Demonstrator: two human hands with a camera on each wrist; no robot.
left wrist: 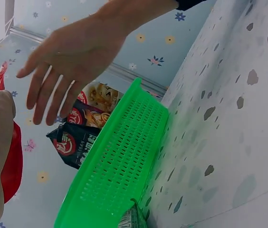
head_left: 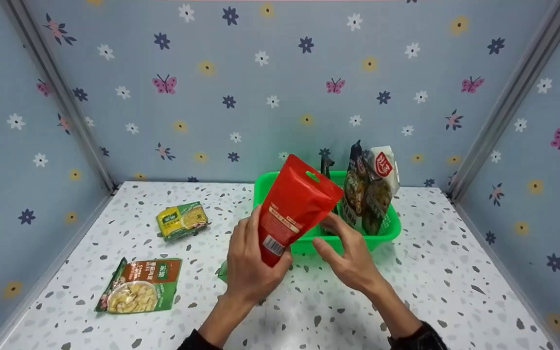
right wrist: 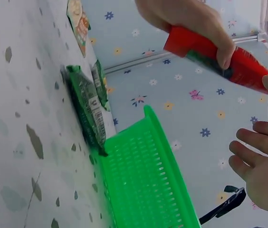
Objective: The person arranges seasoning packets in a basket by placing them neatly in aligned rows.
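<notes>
My left hand (head_left: 253, 257) grips a red stand-up pouch (head_left: 297, 204) low on its side, its back with the barcode facing me and a hang hole near the top edge. The pouch is tilted and raised in front of a green plastic basket (head_left: 304, 246). My right hand (head_left: 355, 257) is just right of the pouch, fingers extended and loosely spread, overlapping the basket's front in the head view. In the right wrist view, its near finger comes right at the pouch's end. Upright in the basket stand a dark pouch (head_left: 355, 187), a white-topped pouch (head_left: 387, 170) and a narrow black packet (head_left: 326, 167).
A yellow-green packet (head_left: 183, 221) lies at the table's back left, with a brown-and-green pouch (head_left: 146, 284) nearer the front. Another green packet (right wrist: 87, 109) lies beside the basket, mostly hidden behind my left hand in the head view. Patterned walls (head_left: 280, 78) enclose the speckled table.
</notes>
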